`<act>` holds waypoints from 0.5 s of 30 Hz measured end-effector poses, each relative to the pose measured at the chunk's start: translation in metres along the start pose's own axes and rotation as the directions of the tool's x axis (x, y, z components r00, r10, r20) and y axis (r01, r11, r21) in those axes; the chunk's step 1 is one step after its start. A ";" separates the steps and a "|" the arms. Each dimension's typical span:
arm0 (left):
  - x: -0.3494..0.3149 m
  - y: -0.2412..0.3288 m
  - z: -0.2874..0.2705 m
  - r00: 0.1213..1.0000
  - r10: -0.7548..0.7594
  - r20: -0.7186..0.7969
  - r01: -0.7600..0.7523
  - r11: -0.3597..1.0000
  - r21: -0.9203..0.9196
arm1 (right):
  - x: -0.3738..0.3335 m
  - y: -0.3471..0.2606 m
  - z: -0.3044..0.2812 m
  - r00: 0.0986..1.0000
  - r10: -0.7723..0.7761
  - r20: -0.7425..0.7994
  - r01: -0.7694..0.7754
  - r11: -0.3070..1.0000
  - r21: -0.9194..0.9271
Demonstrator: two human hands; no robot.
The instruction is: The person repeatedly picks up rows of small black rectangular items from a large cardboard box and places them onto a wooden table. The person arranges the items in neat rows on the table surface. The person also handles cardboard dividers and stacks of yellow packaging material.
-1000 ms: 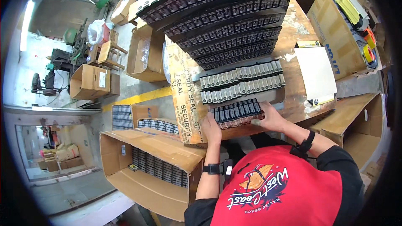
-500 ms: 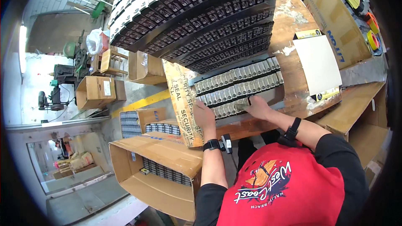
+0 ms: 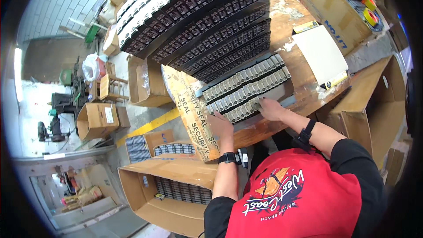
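Bright even light, sharp, edges bent

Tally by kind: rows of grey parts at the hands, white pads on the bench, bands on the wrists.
Rows of grey parts: 3
White pads: 1
Wrist bands: 2
Total: 6

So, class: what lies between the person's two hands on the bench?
In the head view, a row of small grey parts lies between the left hand and the right hand.
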State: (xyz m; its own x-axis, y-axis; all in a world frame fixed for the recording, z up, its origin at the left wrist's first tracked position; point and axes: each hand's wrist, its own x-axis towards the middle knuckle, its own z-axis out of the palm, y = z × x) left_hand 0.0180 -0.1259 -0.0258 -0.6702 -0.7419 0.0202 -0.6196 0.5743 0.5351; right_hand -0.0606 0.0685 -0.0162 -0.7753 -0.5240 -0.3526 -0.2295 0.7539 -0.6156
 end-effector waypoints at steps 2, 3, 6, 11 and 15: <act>-0.003 0.006 -0.002 0.998 -0.061 0.034 0.062 0.998 -0.022 | 0.002 0.008 0.007 0.998 -0.018 -0.056 0.018 1.000 0.005; -0.002 0.009 -0.005 0.993 -0.081 0.087 0.086 0.995 -0.059 | 0.001 0.013 0.009 0.996 -0.029 -0.080 0.029 1.000 0.006; 0.004 -0.023 0.006 0.995 -0.061 0.076 0.066 0.996 -0.062 | -0.015 -0.018 -0.007 0.995 0.024 -0.100 -0.009 0.989 0.146; 0.024 0.004 -0.042 0.998 0.044 0.054 -0.034 0.984 -0.177 | -0.018 -0.001 0.001 0.897 -0.103 -0.430 0.072 0.994 -0.088; 0.052 0.023 -0.150 0.888 0.363 0.281 -0.190 0.848 -0.494 | -0.019 -0.018 -0.019 0.998 0.058 -0.031 -0.048 0.967 0.251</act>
State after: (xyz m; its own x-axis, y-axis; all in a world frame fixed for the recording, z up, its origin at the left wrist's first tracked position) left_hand 0.0303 -0.2034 0.1142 -0.9352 -0.3533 -0.0255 -0.1965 0.4575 0.8673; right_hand -0.0526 0.0721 0.0151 -0.8053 -0.4670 -0.3654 -0.0373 0.6548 -0.7548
